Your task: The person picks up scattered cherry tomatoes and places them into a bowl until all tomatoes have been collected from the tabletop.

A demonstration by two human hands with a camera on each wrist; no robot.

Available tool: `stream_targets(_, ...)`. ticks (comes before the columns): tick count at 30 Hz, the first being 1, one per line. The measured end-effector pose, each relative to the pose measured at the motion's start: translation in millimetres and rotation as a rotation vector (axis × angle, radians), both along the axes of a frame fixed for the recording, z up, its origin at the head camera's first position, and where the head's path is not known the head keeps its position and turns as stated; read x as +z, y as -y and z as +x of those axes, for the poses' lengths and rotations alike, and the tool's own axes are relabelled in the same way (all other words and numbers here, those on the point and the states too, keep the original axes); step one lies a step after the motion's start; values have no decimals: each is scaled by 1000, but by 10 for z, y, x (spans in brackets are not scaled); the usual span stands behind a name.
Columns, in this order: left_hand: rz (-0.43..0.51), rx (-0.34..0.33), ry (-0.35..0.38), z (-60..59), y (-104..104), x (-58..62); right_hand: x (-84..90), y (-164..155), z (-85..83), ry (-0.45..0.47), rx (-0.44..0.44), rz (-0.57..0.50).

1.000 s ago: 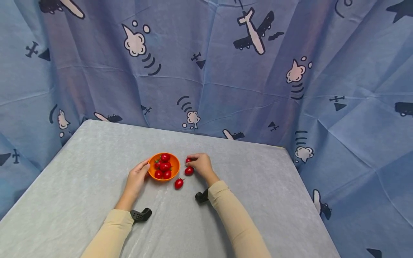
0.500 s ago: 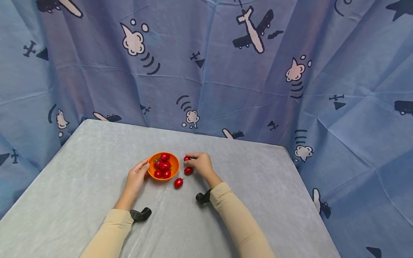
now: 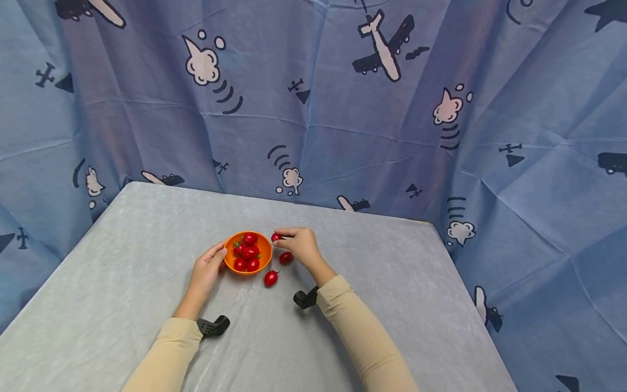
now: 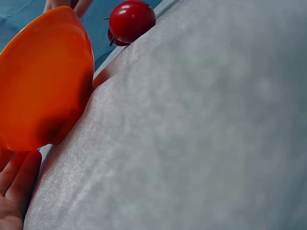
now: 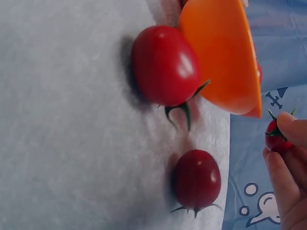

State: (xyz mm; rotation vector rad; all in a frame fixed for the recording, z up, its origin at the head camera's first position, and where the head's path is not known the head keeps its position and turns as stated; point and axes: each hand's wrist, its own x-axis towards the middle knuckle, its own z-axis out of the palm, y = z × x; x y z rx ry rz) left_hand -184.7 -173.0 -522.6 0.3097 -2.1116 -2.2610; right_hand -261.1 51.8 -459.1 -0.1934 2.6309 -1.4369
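While my left hand (image 3: pixel 208 270) rests open against the orange bowl (image 3: pixel 264 251) mid-worktop (image 3: pixel 122 261), my right hand (image 3: pixel 302 246) pinches a cherry tomato (image 3: pixel 276 237) just beside the bowl's rim; two tomatoes (image 3: pixel 271 278) lie near it.

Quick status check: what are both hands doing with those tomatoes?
Left hand steadies orange bowl. Right hand pinches one tomato beside the rim. Two loose tomatoes on table; nothing blocking.

no readable text anywhere

Two tomatoes (image 3: pixel 271 278) lie right of the bowl (image 3: pixel 265 256).
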Motion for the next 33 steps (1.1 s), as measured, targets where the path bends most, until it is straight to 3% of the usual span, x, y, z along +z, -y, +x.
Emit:
stream_targets(7, 8, 2, -5, -4, -2, -5, 51, 51, 14, -25, 17, 21)
stream_targets(14, -1, 2, -7, -11, 11, -20, 86, 158, 12, 10, 27, 11)
stream_targets(33, 5, -4, 2, 3, 6, 3, 63, 353, 37, -5, 68, -28)
